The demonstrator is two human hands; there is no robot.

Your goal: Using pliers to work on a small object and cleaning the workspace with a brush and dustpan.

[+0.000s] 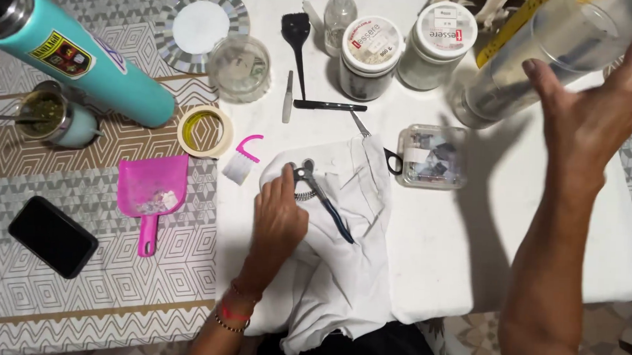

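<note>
The right hand [599,103] is raised and wrapped around a big clear plastic jar [544,56], blurred, likely light, slick and easily dented, best taken around its middle. Below and left of that grip, the left hand [278,215] lies with loose fingers on blue-handled tile nippers [322,195], stiff and heavy-jawed, resting on a soft white cloth [341,269] over the white tabletop [523,248].
</note>
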